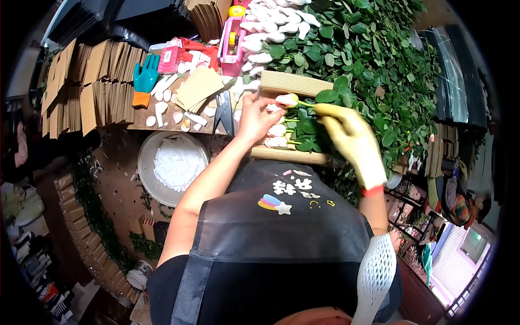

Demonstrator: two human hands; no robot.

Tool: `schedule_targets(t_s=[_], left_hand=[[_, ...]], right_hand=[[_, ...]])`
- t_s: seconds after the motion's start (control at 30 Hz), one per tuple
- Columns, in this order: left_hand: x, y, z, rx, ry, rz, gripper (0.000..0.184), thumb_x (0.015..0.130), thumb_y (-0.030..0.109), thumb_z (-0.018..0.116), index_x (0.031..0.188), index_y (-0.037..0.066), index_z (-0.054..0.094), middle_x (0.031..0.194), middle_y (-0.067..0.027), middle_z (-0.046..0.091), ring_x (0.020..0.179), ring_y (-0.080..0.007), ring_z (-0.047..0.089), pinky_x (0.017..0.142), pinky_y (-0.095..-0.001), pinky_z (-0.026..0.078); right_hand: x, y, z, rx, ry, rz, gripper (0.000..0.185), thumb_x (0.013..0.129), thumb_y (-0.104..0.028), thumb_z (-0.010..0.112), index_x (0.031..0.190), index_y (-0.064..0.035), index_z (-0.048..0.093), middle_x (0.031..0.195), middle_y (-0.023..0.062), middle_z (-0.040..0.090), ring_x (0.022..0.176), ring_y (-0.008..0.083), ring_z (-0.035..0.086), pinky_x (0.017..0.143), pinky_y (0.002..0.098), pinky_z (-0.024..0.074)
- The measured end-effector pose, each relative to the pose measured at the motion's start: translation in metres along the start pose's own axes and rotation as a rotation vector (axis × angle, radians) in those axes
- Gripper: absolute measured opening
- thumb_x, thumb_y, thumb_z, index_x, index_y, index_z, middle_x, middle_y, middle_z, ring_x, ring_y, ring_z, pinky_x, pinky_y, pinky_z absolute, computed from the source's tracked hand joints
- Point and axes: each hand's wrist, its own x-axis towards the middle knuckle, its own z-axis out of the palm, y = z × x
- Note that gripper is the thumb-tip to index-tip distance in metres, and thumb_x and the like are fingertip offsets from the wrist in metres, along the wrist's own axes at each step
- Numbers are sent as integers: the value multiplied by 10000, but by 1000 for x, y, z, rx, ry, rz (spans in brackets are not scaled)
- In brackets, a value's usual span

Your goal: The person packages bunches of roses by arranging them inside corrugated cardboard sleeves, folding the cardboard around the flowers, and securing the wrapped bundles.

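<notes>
My bare left hand (257,115) is at the left edge of a row of pale pink roses (276,135), its fingers closed around the head of the top rose (286,101). My right hand (349,135), in a pale yellow glove and slightly blurred, has its fingers closed on that rose's green stem, right of the flower head. The roses lie with heads to the left and leafy stems to the right. Corrugated cardboard (295,84) borders them above, and another strip (290,155) lies below, near the apron.
Black scissors (223,114), loose petals and cardboard sheets (198,89) lie left of my left hand. A white bucket (142,162) of white scraps stands below the table edge. Net-wrapped roses (271,24) and piled leafy stems (374,65) fill the back. A person (460,208) is at the far right.
</notes>
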Motion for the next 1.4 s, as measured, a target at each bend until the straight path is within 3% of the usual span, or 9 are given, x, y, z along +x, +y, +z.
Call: schedule_targets(t_s=[0.07, 0.5, 0.67, 0.9, 1.03, 1.17, 1.3, 1.37, 1.4], left_hand=[[1, -6, 2, -7, -6, 12, 510, 779, 327, 923, 1156, 30, 747, 1378, -226, 458, 1306, -354, 518, 1095, -408, 467], [-3, -5, 3, 20, 11, 29, 490, 768, 316, 927, 1109, 9, 756, 1371, -249, 494, 1289, -385, 557, 1085, -434, 476], [-2, -5, 3, 37, 4, 20, 485, 772, 324, 924, 1097, 6, 757, 1402, -270, 481, 1310, -409, 543, 1094, -445, 471], [-1, -11, 8, 20, 37, 14, 474, 760, 332, 911, 1088, 21, 767, 1407, -281, 497, 1336, -427, 520, 1122, -464, 446], [-1, -14, 11, 8, 76, 74, 424, 765, 331, 887, 1065, 53, 773, 1377, -263, 516, 1299, -421, 538, 1093, -469, 464], [0, -14, 16, 45, 67, 52, 398, 778, 288, 863, 1087, 64, 752, 1343, -204, 551, 1242, -389, 576, 1047, -476, 492], [19, -12, 23, -627, -193, 85, 224, 974, 275, 644, 1069, 73, 622, 1139, -115, 556, 1061, -242, 562, 959, -362, 454], [29, -33, 40, -1380, -542, 20, 148, 1006, 209, 581, 942, 102, 500, 902, -21, 482, 821, -171, 499, 771, -308, 425], [35, -44, 51, -1855, -804, -173, 191, 1022, 176, 550, 878, 117, 439, 783, 26, 444, 701, -135, 467, 677, -282, 410]], right_hand=[[25, 17, 42, -40, 29, -300, 326, 972, -47, 620, 1287, -41, 702, 1259, 165, 727, 1160, 332, 691, 1029, 392, 533], [52, 52, 88, -208, 83, -499, 483, 811, 96, 609, 1272, -34, 665, 1183, 173, 736, 1025, 379, 723, 848, 455, 604], [52, 59, 103, -682, 48, -523, 473, 883, -127, 628, 1351, -56, 607, 1138, 113, 719, 815, 279, 719, 677, 398, 579], [51, 40, 106, -882, 80, -537, 424, 906, -158, 622, 1327, -105, 621, 1073, 62, 686, 856, 242, 705, 750, 407, 559], [61, 34, 87, -696, -113, -514, 405, 886, -105, 639, 1291, -87, 655, 1149, 103, 704, 855, 308, 714, 739, 420, 566], [69, -43, 68, -535, -181, -500, 376, 955, -182, 684, 1323, -108, 662, 928, 111, 730, 760, 301, 706, 680, 417, 556], [119, -80, 152, -422, -191, -747, 353, 898, -205, 736, 1186, -62, 591, 883, 140, 684, 835, 347, 704, 704, 442, 565], [157, -74, 224, -522, -85, -831, 475, 833, -262, 792, 1205, -51, 585, 968, 103, 683, 903, 333, 718, 767, 435, 590], [168, -67, 254, -644, 8, -901, 351, 865, -231, 727, 1148, -53, 617, 945, 100, 685, 857, 304, 718, 695, 443, 571]])
